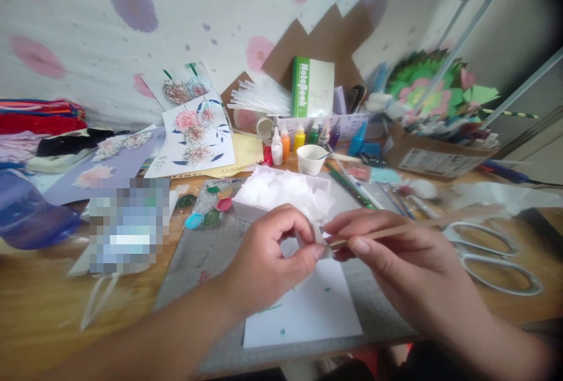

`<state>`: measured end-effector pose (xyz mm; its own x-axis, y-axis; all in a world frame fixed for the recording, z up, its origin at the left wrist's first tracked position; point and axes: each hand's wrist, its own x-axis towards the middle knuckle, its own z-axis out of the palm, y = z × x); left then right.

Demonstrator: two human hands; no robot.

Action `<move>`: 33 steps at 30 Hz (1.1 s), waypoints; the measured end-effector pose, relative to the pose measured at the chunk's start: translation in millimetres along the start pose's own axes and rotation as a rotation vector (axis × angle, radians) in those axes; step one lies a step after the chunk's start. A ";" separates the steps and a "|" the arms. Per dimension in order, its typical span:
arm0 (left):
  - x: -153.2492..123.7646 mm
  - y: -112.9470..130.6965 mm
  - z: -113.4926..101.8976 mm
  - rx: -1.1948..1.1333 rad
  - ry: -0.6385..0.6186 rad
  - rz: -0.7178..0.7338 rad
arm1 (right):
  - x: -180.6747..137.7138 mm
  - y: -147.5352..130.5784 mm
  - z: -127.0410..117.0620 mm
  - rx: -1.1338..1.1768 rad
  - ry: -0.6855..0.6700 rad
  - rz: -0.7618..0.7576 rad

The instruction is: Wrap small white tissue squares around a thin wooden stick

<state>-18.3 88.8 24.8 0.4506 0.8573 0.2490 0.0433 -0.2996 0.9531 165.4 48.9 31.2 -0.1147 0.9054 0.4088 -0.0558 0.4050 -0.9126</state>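
Observation:
My left hand pinches a small piece of thin white paper between thumb and fingertips. In my right hand is a slim wooden stick, held between thumb and fingers. Its tip meets the paper piece where both hands come together; the exact contact is hidden by the fingers. Below them lies a white sheet with a few green marks. Just behind the hands stands a shallow white box filled with soft white paper pieces.
Silver-handled scissors lie to the right. A paint palette rests on the grey mat. Farther back are paint bottles, a white cup, a notebook and a cardboard box. Flower cards lean at left.

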 end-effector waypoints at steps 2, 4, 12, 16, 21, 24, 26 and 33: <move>0.0 0.0 0.2 0.000 0.003 -0.008 | -1.0 1.1 -0.8 0.020 -0.008 0.016; -0.3 -0.2 0.3 0.012 0.003 -0.006 | -1.6 1.8 -1.4 0.028 -0.009 0.024; 0.0 -1.5 0.3 0.021 -0.010 0.012 | 0.1 -0.8 -0.8 0.014 -0.007 0.019; -0.2 -1.9 0.9 0.036 -0.004 0.009 | 0.6 -3.5 0.7 -0.043 0.008 -0.010; 0.8 -2.2 0.7 0.041 -0.001 0.017 | 1.0 -7.6 1.4 -0.110 0.013 -0.036; 0.7 -1.5 0.3 0.031 -0.008 0.018 | 0.8 -7.7 0.8 -0.094 0.007 -0.019; 0.1 -0.7 0.2 0.026 -0.011 0.020 | 0.3 -6.6 0.4 -0.073 0.007 -0.005; -0.5 0.9 0.2 0.034 -0.013 0.025 | 0.2 -5.3 0.5 -0.014 0.011 0.035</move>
<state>-18.3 88.0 25.5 0.4637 0.8439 0.2698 0.0624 -0.3349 0.9402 165.2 46.9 36.1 -0.1057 0.9205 0.3762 -0.0383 0.3743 -0.9265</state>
